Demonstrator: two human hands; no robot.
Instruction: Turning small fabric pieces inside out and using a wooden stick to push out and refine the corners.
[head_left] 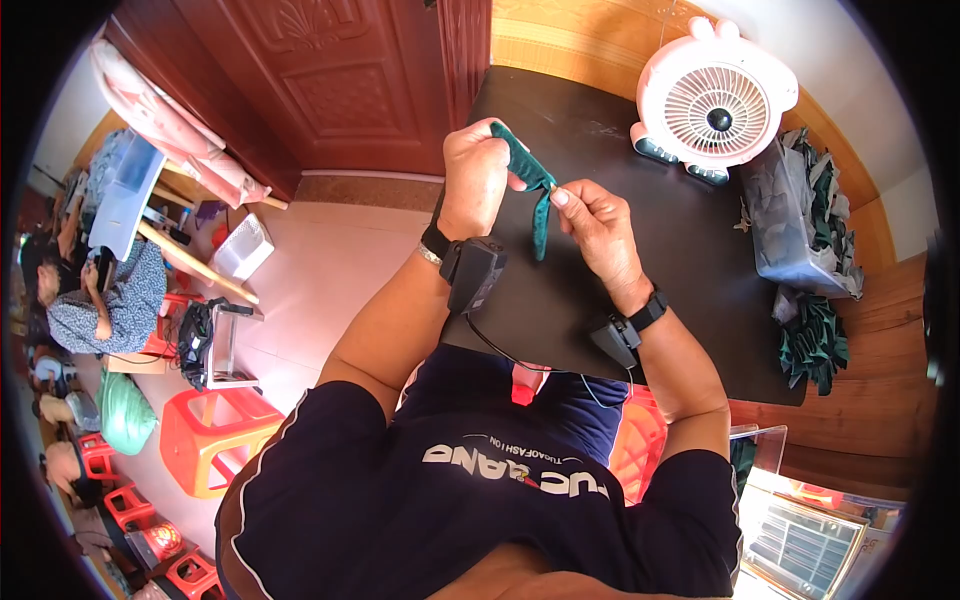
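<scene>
A dark green velvety fabric strip (527, 163) is stretched between my two hands above the black tabletop (545, 310). Curled fingers of my left hand (472, 182) grip its upper left end. Thumb and forefinger of my right hand (604, 232) pinch it near the middle, where it bends. From that pinch a narrow green tail dangles toward me. The fingertips hide part of the cloth. Each wrist wears a black strapped device, and a thin cable runs from the left one.
A pink fan (717, 110) stands at the table's far right. Beside it sits a clear plastic bin (778, 225) of grey and green cloth pieces, with a green cloth bundle (815, 343) nearer me. Leftward are a red stool (215, 440), a wooden door (350, 90) and other people.
</scene>
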